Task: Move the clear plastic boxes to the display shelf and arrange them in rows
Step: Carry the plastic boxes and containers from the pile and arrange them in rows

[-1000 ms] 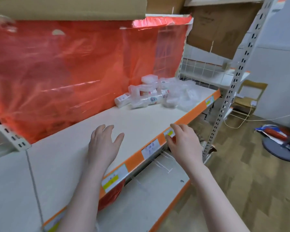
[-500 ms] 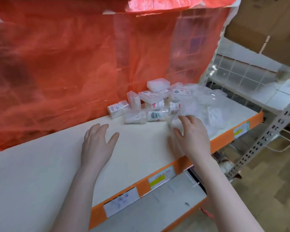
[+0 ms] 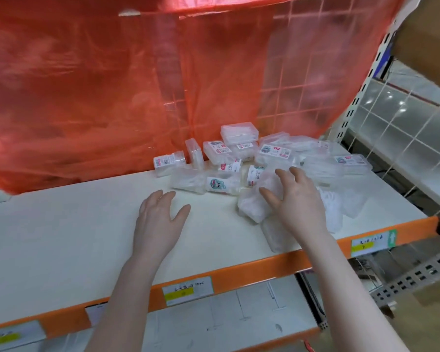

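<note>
Our left hand hovers open over the shelf; our right hand curls around a plastic box beside the pile of boxes.

Right hand grasps a clear box on the shelf; left hand hovers flat.
</note>
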A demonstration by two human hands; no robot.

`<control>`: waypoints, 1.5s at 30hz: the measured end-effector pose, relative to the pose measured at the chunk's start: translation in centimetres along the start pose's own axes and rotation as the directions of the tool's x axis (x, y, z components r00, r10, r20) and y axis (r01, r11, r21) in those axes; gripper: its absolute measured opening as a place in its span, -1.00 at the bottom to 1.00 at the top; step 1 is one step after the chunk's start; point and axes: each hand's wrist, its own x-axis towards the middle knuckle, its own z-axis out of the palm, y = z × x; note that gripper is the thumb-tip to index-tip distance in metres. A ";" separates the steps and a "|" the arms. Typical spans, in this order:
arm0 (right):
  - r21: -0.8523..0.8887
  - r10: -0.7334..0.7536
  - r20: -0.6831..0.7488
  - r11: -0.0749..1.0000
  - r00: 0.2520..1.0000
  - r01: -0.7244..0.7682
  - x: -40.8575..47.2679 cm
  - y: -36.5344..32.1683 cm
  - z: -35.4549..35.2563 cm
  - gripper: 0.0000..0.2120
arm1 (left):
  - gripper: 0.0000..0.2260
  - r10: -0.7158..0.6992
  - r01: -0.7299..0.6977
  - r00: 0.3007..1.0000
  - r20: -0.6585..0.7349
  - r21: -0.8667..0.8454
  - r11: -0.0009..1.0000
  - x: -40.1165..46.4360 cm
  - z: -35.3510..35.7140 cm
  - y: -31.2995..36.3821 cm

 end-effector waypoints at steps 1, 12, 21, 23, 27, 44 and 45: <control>0.014 0.030 -0.016 0.999 0.999 -0.030 0.0 -0.2 0.0 -0.51 | -0.55 0.003 -0.003 1.000 0.002 0.002 1.000 0.0 0.0 0.1; 0.124 0.229 0.011 0.966 0.973 -0.228 1.8 -2.8 0.1 -0.52 | -0.54 0.062 -0.061 0.998 0.025 -0.010 0.998 0.5 -0.7 -0.5; 0.151 0.242 0.102 0.955 0.965 -0.255 2.0 -3.7 -0.2 -0.49 | -0.51 0.280 -0.286 0.956 0.094 0.063 0.956 4.9 -0.9 -0.5; 0.122 0.269 0.093 0.952 0.959 -0.279 2.2 -3.7 -0.1 -0.53 | -0.49 0.334 -0.345 0.935 0.122 0.092 0.934 5.9 -0.7 -0.2; 0.035 0.291 0.090 0.955 0.952 -0.295 2.4 -3.4 0.0 -0.48 | -0.47 0.402 -0.436 0.892 0.207 0.159 0.886 7.6 -0.2 0.3; 0.079 0.266 0.033 0.960 0.963 -0.268 0.9 -2.4 -1.8 -0.45 | -0.50 0.359 -0.415 0.906 0.225 0.308 0.856 9.6 1.3 2.3; 0.087 0.262 0.035 0.961 0.964 -0.264 0.9 -2.4 -1.9 -0.44 | -0.50 0.359 -0.416 0.905 0.230 0.299 0.859 9.4 1.1 2.1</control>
